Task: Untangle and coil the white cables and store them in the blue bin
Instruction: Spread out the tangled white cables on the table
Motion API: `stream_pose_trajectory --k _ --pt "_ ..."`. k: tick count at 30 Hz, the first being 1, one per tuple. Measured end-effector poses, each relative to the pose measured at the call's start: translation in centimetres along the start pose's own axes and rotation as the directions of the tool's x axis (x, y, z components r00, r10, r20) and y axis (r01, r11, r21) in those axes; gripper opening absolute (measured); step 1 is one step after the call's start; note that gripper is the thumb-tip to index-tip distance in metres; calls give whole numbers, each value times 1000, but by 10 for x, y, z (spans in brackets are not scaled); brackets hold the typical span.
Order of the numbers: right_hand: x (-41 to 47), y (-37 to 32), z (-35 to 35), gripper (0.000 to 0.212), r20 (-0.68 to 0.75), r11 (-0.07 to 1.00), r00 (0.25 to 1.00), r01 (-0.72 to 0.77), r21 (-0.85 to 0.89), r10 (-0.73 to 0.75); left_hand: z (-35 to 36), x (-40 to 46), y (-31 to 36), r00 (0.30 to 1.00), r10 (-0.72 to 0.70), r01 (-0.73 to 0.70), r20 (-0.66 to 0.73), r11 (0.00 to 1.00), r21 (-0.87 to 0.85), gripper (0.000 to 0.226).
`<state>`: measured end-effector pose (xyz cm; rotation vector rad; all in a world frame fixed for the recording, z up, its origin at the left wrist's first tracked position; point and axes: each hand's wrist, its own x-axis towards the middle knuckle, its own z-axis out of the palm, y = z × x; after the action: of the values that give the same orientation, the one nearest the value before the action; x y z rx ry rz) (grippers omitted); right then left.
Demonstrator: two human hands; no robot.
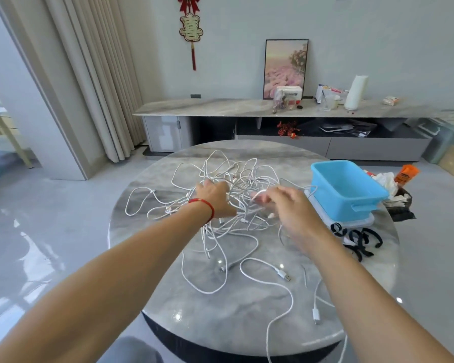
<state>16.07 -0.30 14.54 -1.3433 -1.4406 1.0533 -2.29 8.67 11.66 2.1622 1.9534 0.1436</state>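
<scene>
The white cables [231, 205] lie in one loose tangle across the middle of the round marble table [247, 310], with single strands and plugs trailing toward the near edge. The left hand [214, 197], a red string at its wrist, reaches into the heap with fingers buried among the loops; whether it grips a strand I cannot tell. The right hand [286, 205] hovers at the tangle's right side and is blurred, so its grip is unclear too.

To do this step well, it seems best to find one free plug end and follow that strand out, lifting loops off rather than pulling, which would tighten knots.

The blue bin [347, 191] sits at the table's right, apparently empty, with black straps [357, 239] just in front of it. Beyond are a low marble sideboard [220, 106], beige curtains [89, 74] and a glossy grey floor [37, 231].
</scene>
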Motion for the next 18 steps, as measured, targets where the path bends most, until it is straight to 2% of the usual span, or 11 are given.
stream_pose_trajectory --k 2,4,7,10,11,12,13,14,15,16,18 --pt "-1 -4 1 29 11 954 999 -42 296 40 19 -4 0 988 -48 25 147 988 150 100" --pt "-1 -7 -2 32 16 914 1000 -25 405 20 37 -10 4 986 -58 33 155 987 159 126" --pt "-2 -16 -3 36 76 847 997 -55 528 17 61 -14 16 998 -50 55 -28 983 174 131" --pt "-4 -24 -8 31 131 831 970 -243 500 206 67 -3 17 986 -72 103 -149 971 215 124" --pt "-4 -19 -10 28 120 860 956 -293 418 267 65 1 15 983 -79 116 -167 966 230 121" --pt "-3 -11 -13 26 81 915 948 -317 251 307 62 5 12 980 -83 126 -182 963 237 118" --pt "-4 -1 -15 27 32 947 946 -322 -10 322 59 10 9 977 -85 132 -196 961 242 115" --pt "-4 10 -16 31 -5 907 949 -303 -294 315 56 12 6 974 -83 135 -211 960 246 113" --pt "-3 21 -16 34 3 804 948 -267 -532 317 53 15 3 972 -73 130 -223 959 253 111" --pt "-4 29 -14 36 35 693 930 -248 -677 366 51 16 2 971 -52 111 -234 962 250 109" --pt "-4 43 -7 33 85 588 867 -258 -767 492 49 16 1 967 -6 67 -254 970 233 99"
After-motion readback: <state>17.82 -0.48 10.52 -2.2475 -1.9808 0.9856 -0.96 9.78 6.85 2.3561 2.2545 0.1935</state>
